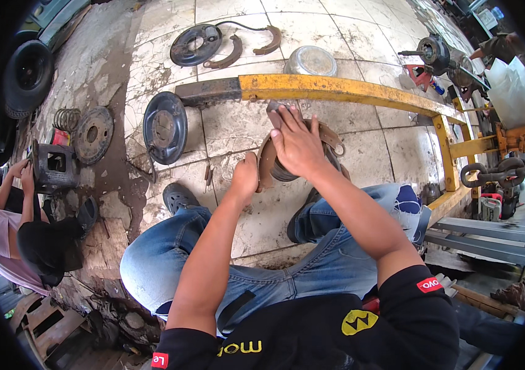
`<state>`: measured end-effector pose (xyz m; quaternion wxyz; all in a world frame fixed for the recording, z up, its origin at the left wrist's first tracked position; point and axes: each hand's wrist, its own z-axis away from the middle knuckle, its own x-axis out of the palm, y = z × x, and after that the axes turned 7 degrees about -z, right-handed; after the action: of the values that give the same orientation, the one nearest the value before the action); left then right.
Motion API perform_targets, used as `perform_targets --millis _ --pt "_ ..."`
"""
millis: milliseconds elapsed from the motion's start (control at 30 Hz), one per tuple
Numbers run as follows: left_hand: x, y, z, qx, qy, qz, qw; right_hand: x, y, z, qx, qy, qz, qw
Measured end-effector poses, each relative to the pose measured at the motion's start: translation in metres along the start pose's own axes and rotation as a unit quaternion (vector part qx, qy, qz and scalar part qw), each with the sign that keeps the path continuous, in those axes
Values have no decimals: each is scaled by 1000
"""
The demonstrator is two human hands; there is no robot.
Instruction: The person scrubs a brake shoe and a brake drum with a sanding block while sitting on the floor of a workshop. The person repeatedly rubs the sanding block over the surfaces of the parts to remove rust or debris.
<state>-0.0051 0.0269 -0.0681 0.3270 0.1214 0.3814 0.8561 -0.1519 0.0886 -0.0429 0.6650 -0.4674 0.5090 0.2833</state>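
My left hand (245,177) is closed around the lower end of a curved, rusty brown brake shoe (267,161) between my knees. Stretched across the shoe's upper part is my right hand (298,143), its fingers extended and lying flat. A small grey-brown flat piece (273,107) shows under those fingertips; its kind is hard to make out. Beside the right hand, another curved brown part (331,138) with a ring at its end is partly covered. Dark ribbed edges (282,172) appear below the palm, mostly hidden.
A yellow steel frame (336,87) runs across ahead, with a heavy chain (503,172) at right. A black backing plate (165,128) leans at its left end. Beyond lie another plate (196,45), two brake shoes (228,54) and a round metal drum (312,61). A person (19,213) works at left.
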Motion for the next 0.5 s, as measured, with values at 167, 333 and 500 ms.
perform_targets --millis 167,333,500 --pt "-1 -8 -7 -2 -27 1 1000 -14 32 -15 126 4 -16 992" --pt "0 -9 -8 0 -13 17 1000 -19 19 6 93 -45 46 994" --pt "0 -9 -9 -9 -27 29 999 -39 25 2 142 -111 53 982"
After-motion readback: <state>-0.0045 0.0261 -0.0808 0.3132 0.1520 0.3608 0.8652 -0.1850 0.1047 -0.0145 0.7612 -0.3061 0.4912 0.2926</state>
